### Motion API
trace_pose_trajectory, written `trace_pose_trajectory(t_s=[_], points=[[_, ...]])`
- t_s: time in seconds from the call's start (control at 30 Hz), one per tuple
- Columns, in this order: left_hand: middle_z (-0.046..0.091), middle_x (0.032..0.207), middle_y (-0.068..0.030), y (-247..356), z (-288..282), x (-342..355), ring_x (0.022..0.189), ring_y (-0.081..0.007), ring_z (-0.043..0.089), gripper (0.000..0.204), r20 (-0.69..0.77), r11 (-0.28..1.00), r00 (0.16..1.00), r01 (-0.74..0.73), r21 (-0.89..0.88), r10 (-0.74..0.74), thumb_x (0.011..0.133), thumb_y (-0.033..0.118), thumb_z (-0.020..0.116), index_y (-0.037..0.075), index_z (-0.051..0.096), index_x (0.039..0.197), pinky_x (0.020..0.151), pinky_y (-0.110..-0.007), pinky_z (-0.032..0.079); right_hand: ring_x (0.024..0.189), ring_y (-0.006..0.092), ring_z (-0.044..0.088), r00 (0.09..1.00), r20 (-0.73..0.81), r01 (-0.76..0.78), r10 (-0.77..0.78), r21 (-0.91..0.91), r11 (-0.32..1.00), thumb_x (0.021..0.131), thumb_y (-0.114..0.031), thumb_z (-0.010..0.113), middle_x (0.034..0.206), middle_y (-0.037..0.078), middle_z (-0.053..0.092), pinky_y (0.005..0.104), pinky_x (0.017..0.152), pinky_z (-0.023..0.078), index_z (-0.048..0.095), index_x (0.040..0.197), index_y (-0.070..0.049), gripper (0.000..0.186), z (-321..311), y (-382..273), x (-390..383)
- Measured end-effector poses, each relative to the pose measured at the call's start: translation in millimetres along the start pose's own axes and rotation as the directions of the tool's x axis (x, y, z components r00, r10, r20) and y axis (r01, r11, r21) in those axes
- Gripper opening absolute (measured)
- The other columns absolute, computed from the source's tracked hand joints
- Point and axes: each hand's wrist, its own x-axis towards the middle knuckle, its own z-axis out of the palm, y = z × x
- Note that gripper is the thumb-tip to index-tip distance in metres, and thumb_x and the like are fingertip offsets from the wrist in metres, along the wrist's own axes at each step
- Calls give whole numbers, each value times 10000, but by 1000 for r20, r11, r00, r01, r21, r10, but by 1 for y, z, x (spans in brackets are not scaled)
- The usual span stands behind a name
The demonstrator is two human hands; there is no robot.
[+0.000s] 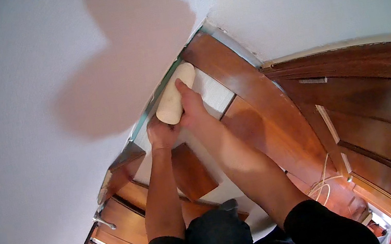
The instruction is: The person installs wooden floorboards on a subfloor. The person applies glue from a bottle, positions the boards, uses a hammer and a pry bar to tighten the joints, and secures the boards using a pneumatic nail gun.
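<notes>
Both my hands hold a cream cylinder, like a roll or tube [175, 97], pressed against the edge where the white wall meets a brown wooden door frame [233, 71]. My right hand [190, 107] grips its upper side with the thumb lying along it. My left hand [162, 134] holds the lower end from below. A strip of pale green tape [149, 110] runs along the frame's edge beside the cylinder. Both forearms reach up from dark sleeves at the bottom.
White wall [34, 98] fills the left and top, with my shadow on it. A wooden door with panels [380, 131] stands at the right. A metal door handle [102, 221] shows lower left. Thin light cords [321, 183] hang by the door.
</notes>
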Motion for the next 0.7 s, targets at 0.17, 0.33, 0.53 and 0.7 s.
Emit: trace_pose_trajectory(t_s=[0.17, 0.33, 0.53, 0.7], points=[[701, 990, -142, 2, -2, -1, 938, -354, 678, 334, 40, 997, 998, 35, 73, -38, 719, 263, 788, 74, 715, 985, 823, -463, 562, 1112, 314, 630, 1000, 2, 2, -2, 100, 995, 1025, -333, 619, 1235, 137, 623, 497, 961, 539, 466, 1407, -13, 521, -7, 0, -8], [713, 992, -102, -3, -2, -4, 940, -329, 678, 309, -6, 999, 999, -50, -3, 50, 701, 244, 808, 80, 716, 947, 818, -444, 562, 1069, 300, 644, 997, 12, 76, -78, 123, 990, 1032, -311, 609, 1180, 113, 644, 497, 924, 553, 496, 1380, -35, 459, -35, 7, -11], [712, 884, -78, -4, 2, 0, 869, -307, 687, 141, -61, 996, 994, -92, 20, 93, 805, 215, 749, 119, 722, 905, 778, -417, 565, 1010, 263, 644, 999, 41, 14, -16, 58, 998, 1042, -387, 570, 1131, 82, 642, 462, 885, 554, 521, 1337, -91, 421, -70, 3, -20], [699, 833, -78, -4, 3, 2, 827, -304, 677, 93, -123, 987, 980, -160, -31, 155, 834, 196, 714, 105, 697, 829, 750, -420, 562, 1022, 263, 661, 999, 17, 50, -51, 64, 997, 1009, -436, 609, 1090, 82, 669, 451, 909, 546, 543, 1340, -95, 480, -89, 3, -36]])
